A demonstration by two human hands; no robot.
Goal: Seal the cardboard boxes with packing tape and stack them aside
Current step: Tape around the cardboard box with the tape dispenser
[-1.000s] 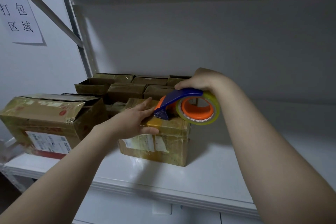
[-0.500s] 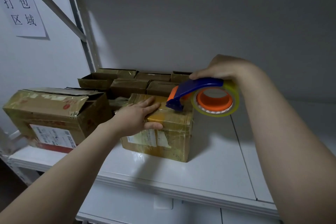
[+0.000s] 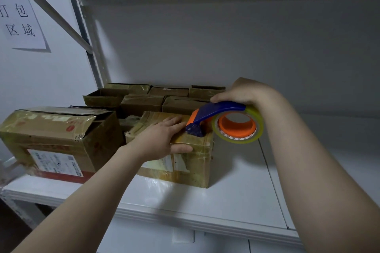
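Note:
A small cardboard box, wrapped in glossy tape, sits on the white shelf. My left hand lies flat on its top, fingers straight and thumb over the front edge. My right hand grips the blue handle of a tape dispenser with an orange core and a clear tape roll. The dispenser's blue nose touches the box top near its right edge, just beside my left fingertips.
A larger taped box with a shipping label stands to the left. Several smaller cardboard boxes are lined up behind against the back wall. A paper sign hangs on the left wall. A shelf board runs overhead.
My right hand has drawn the dispenser rightward across the box top toward its right edge. My left hand has stayed flat on the box.

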